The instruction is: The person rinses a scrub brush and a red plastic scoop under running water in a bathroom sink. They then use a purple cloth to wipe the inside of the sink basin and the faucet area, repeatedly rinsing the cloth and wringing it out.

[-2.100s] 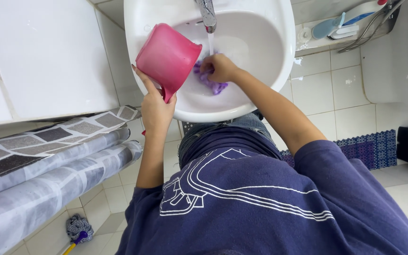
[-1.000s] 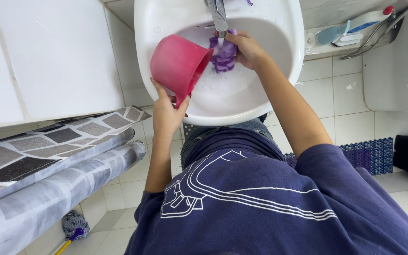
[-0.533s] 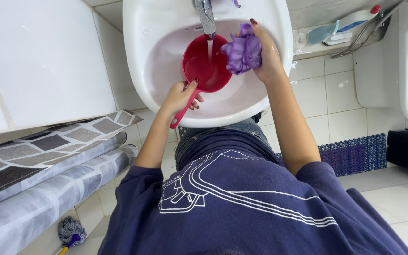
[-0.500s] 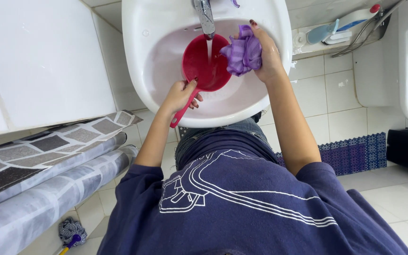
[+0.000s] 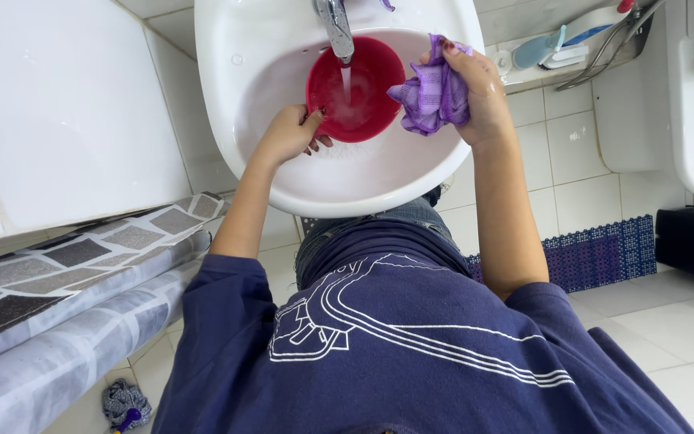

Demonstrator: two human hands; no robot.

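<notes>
— Right, where is the red bowl (image 5: 355, 88) found?

— It is seen inside the white sink (image 5: 283, 173), directly under the tap (image 5: 332, 24), at about twelve o'clock from the person's chest. A thin stream of water is being run into it, and a shallow pool with some foam is visible at its bottom.

— How is it being held?

— Its rim at eight o'clock is gripped by the left hand (image 5: 289, 133); the grip is closed around the edge, with the fingertips curled over the inside. The bowl is kept mouth-up.

— And the other hand?

— A crumpled purple cloth (image 5: 431, 92) is bunched in the right hand (image 5: 479, 88), at three o'clock from the bowl and just beside its rim. That grip is closed tightly on the cloth, which is held above the basin and clear of the water.

— How far along is the work judged to be?

— The bowl appears only a little filled, so rinsing seems to be under way rather than finished. The cloth is not being applied to the bowl at this point.

— What else is noted further out?

— A blue brush (image 5: 540, 50) is lying on a ledge at two o'clock, and a patterned grey sheet (image 5: 58, 281) is draped at eight o'clock.
</notes>
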